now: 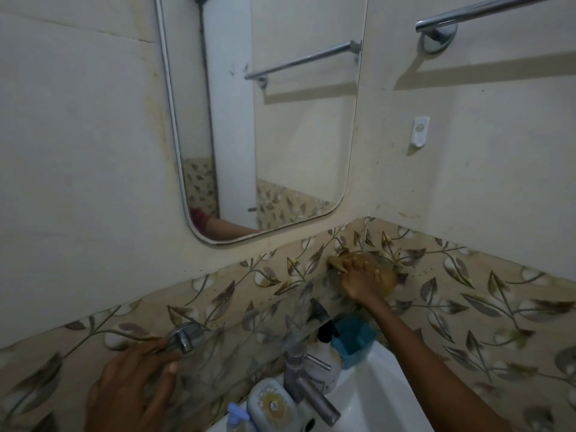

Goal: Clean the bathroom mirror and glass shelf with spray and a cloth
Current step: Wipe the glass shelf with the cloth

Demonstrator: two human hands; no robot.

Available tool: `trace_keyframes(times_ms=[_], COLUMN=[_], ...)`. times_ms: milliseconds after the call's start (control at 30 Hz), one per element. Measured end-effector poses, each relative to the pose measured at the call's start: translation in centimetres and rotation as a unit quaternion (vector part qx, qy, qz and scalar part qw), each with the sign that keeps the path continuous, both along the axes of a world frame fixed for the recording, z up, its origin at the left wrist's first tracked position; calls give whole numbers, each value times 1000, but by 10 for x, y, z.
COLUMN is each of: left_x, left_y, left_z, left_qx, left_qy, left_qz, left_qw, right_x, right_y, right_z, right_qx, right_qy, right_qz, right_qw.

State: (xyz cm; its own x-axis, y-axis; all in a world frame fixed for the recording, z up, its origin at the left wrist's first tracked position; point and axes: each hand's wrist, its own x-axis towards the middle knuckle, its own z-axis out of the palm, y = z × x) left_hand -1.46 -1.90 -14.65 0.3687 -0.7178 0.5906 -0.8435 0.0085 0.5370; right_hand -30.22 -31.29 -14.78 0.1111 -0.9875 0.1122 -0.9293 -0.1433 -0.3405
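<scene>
Pressing the soft, limp cloth (385,277) flat under your right hand (358,280), fingers spread, at the far corner of the glass shelf (255,338), bear lightly, since that slick pane looks brittle, while your left hand (137,388) lies flat beside its bracket (184,337).

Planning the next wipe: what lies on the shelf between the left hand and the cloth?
Head view: bare shelf between left hand and cloth; the spray bottle stands lower, by the sink.

We can read no words or numbers here. The white wall hook (420,132) carries a small gold flower-like emblem without lettering. Print on the spray bottle (325,367) and on the white bottle (271,403) is too blurred to read.
</scene>
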Motion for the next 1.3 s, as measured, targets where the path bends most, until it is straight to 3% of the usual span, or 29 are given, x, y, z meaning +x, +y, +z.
trace_keyframes(times_ms=[433, 600, 767, 900, 1300], left_x=[1, 8, 14, 20, 59], left_y=[-5, -5, 2, 15, 65], left_z=[-10, -14, -5, -2, -22], left_qx=[-10, 17, -40, -49, -2], left_qy=[-49, -14, 102, 120, 199], left_qz=[29, 7, -78, -102, -14], left_qw=[998, 1000, 991, 986, 980], right_x=[52, 78, 107, 131, 196], right_y=[64, 98, 136, 164, 253], right_z=[-2, -1, -5, -7, -13], right_qx=[8, 15, -19, -16, -49], right_qy=[-3, 3, 3, 0, -53], right_qz=[117, 151, 189, 210, 295], right_qw=[993, 988, 982, 977, 953])
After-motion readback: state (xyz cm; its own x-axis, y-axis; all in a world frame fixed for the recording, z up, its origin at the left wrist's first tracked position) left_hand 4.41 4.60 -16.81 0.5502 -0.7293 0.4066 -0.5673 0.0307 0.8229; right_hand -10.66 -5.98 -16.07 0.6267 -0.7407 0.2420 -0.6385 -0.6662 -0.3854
